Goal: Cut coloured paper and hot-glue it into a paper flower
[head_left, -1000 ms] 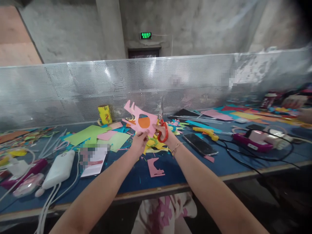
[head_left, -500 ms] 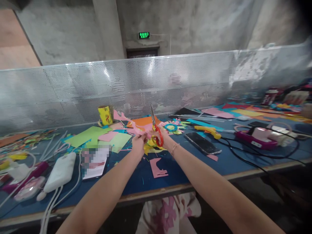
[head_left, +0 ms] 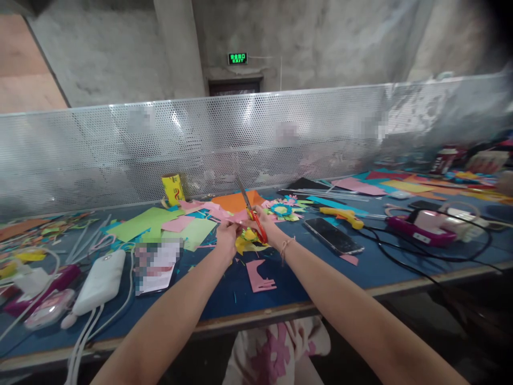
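Note:
My right hand point(head_left: 269, 227) is closed around the red-and-yellow handles of a pair of scissors point(head_left: 245, 195), whose blades point up and away to the left. My left hand point(head_left: 228, 235) pinches a strip of pink paper point(head_left: 216, 209) that trails off to the left. The fingertips of both hands are close together above yellow paper pieces point(head_left: 249, 244). An orange sheet point(head_left: 235, 201) lies just behind them. To the right of my right hand sits a blue ring-shaped paper piece point(head_left: 281, 209). A cut pink scrap point(head_left: 259, 277) rests on the table in front of me.
On the left are green sheets point(head_left: 146, 223), a lit phone point(head_left: 158, 266) and a white power bank point(head_left: 100, 280) with cables. A dark phone point(head_left: 333, 236), a yellow glue gun point(head_left: 341, 215) and a purple power strip point(head_left: 420, 224) lie right. A perforated metal screen point(head_left: 240, 139) stands behind.
The scissors have tilted further to the left, and their blades have come down a little. The pink strip's far end has dropped lower. Both hands stay nearly in place.

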The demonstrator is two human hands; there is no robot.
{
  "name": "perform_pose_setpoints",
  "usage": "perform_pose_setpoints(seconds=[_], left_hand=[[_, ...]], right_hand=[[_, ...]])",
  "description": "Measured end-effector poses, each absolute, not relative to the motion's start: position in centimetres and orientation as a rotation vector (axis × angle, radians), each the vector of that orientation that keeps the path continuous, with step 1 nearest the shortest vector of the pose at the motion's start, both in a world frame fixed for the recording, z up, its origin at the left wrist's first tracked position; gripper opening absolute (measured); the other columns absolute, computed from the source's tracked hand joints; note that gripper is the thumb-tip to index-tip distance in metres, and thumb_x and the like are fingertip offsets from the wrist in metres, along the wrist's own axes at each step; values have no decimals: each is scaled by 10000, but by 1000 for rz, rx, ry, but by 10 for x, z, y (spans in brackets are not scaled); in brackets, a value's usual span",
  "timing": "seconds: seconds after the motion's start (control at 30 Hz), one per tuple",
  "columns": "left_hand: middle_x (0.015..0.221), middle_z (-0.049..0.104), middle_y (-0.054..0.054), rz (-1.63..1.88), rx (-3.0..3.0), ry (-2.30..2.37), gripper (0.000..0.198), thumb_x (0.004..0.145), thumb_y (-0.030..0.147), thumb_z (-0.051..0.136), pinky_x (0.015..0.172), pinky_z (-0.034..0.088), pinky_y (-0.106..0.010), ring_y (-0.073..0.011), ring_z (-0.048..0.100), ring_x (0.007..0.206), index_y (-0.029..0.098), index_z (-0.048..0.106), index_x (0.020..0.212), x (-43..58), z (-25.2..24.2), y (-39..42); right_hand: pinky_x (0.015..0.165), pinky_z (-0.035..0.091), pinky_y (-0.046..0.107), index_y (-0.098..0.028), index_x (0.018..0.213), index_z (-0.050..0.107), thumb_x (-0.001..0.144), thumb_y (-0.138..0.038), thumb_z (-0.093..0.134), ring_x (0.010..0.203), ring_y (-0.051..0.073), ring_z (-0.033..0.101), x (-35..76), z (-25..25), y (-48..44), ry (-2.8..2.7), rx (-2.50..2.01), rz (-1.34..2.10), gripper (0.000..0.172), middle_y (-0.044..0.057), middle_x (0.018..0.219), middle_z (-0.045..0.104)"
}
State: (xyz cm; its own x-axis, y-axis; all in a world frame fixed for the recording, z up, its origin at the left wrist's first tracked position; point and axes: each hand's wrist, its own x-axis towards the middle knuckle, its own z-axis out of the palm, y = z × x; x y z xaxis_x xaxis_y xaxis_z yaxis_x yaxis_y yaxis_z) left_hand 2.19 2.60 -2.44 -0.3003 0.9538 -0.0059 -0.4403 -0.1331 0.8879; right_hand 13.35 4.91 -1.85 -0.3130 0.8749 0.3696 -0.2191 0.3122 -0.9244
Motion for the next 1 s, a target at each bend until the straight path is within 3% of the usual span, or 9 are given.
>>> perform_pose_setpoints(seconds=[0.23, 0.4, 0.57, 0.8, 1.0], left_hand=[[436, 487, 52, 1662, 741, 920, 173, 634, 58, 585, 489, 385, -158, -39, 461, 421, 138, 466, 537, 24, -16, 22], [469, 517, 52, 1564, 653, 707, 240, 599, 112, 704, 465, 412, -137, -35, 488, 424, 138, 466, 578, 28, -7, 16], [511, 542, 52, 1500, 616, 592, 170, 628, 125, 704, 471, 435, -117, -23, 501, 428, 128, 540, 670, 30, 0, 12], [509, 577, 10, 1399, 669, 613, 56, 729, 176, 574, 475, 466, -181, -82, 553, 434, 126, 572, 705, 26, 3, 7], [480, 588, -17, 1316, 932, 773, 101, 678, 193, 606, 487, 460, -237, -143, 580, 445, 119, 598, 746, 11, 3, 17]], right_hand=[[348, 277, 167, -216, 665, 353, 511, -230, 760, 362, 27, 374, 134, -9, 46, -1276, -616, 1428, 435, -117, 495, 408], [359, 281, 141, -205, 662, 384, 436, -148, 781, 396, 4, 359, 142, 8, 38, -1000, -498, 1553, 460, -124, 542, 421], [348, 274, 118, -200, 664, 390, 492, -137, 761, 445, 11, 420, 150, 10, 39, -865, -378, 1653, 414, -116, 551, 431], [361, 311, 139, -195, 637, 375, 526, -243, 754, 416, 17, 433, 150, 4, 49, -939, -433, 1544, 397, -97, 551, 488], [337, 287, 146, -198, 662, 421, 524, -281, 757, 400, 28, 421, 149, 4, 49, -1073, -523, 1420, 373, -92, 537, 488]])
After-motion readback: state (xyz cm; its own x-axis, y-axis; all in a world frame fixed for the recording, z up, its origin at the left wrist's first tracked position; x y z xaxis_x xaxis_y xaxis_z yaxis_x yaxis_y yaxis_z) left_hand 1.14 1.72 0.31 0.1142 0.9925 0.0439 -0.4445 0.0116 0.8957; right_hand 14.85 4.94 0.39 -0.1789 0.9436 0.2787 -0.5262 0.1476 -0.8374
